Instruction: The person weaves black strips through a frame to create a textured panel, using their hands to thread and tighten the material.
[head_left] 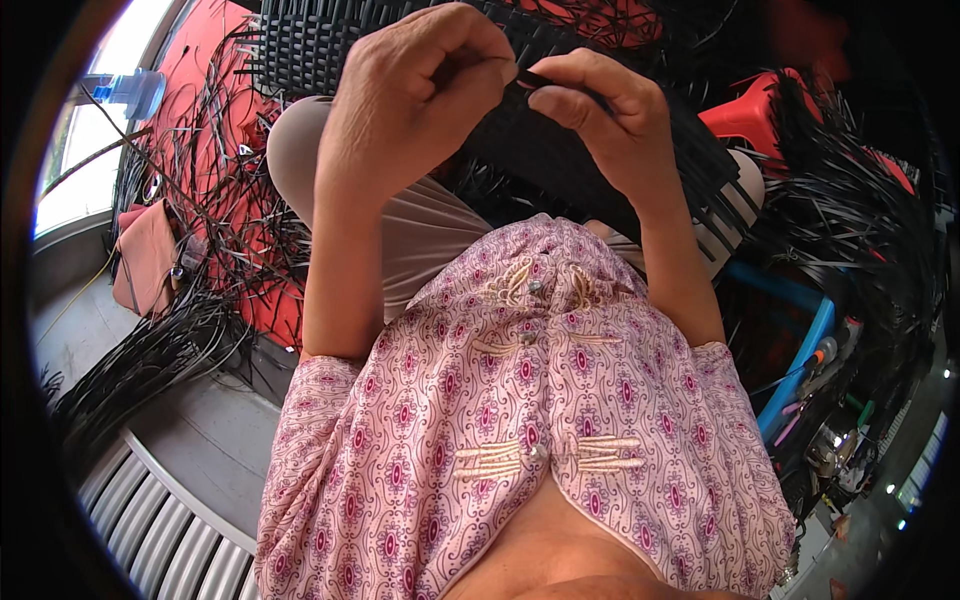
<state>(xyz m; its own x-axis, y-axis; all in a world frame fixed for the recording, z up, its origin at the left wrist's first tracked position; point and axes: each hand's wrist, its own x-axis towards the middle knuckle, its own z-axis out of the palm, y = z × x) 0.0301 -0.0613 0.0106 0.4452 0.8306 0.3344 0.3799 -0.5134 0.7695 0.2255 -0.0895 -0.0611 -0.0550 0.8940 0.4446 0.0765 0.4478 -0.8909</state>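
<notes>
Both of my hands are raised over a black woven panel that lies across my lap. My left hand is closed, its fingertips pinched together. Close beside it, my right hand pinches with thumb and forefinger. A short piece of black strip shows between the two sets of fingertips; both hands appear to grip it, though most of it is hidden. Loose strip ends stick out along the panel's right edge.
Tangled black strips lie over red material at the left, with a thick bundle at the right. A red plastic stool, a blue crate, a brown pouch and a clear blue bottle surround me.
</notes>
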